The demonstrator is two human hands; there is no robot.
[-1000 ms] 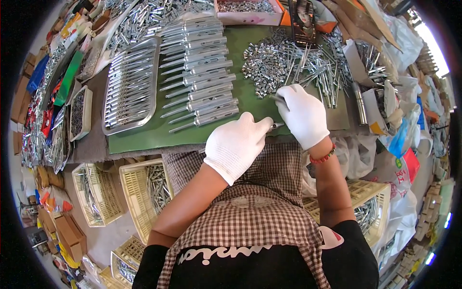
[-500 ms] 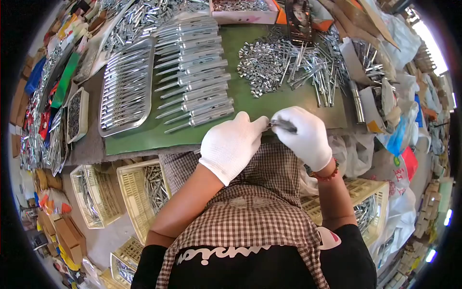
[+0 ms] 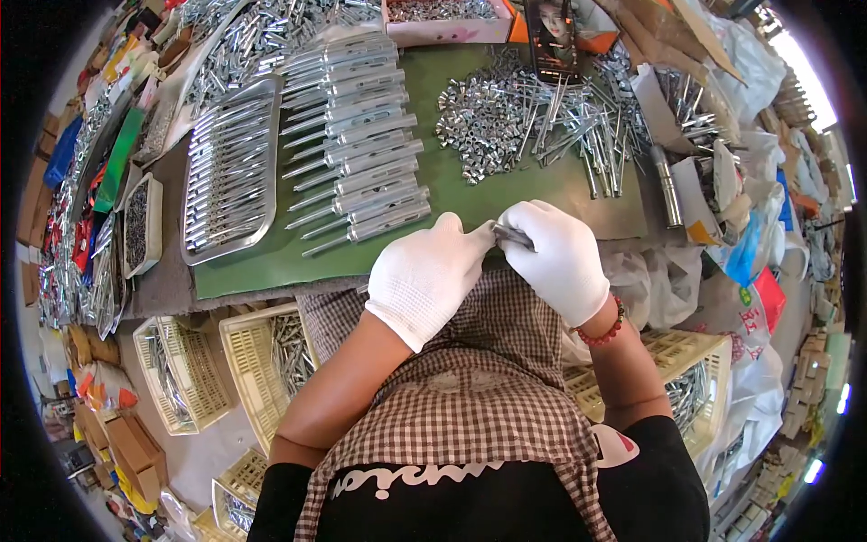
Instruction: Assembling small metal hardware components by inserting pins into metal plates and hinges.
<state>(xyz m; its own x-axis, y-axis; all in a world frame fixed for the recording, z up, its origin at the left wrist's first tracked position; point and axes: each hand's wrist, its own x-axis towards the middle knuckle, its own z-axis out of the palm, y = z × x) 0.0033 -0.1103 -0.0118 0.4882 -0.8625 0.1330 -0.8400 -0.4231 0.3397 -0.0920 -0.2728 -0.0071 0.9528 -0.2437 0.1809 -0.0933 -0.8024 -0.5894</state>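
Both my hands wear white gloves and meet at the near edge of the green work mat (image 3: 271, 277). My left hand (image 3: 423, 278) is closed, its thumb and forefinger pinching at the meeting point. Most of what it grips is hidden in the palm; a small metal tip shows by the wrist. In the closed fingers of my right hand (image 3: 562, 257) is a short dark grey metal piece (image 3: 514, 237), its end touching the left fingertips. Beyond my hands lie stacked silver metal tubes with thin pointed rods (image 3: 379, 194).
A metal tray (image 3: 272, 203) of slim pointed rods lies left. Small silver collars (image 3: 479, 126) and loose long pins (image 3: 596, 135) are heaped at the back, near a propped phone (image 3: 553, 41). Yellow plastic crates (image 3: 248, 361) stand below the table; a thick metal cylinder (image 3: 668, 190) lies right.
My right hand has shifted slightly left and turned, so more of the dark metal piece shows. The hands stay together, and the whole view has moved a little.
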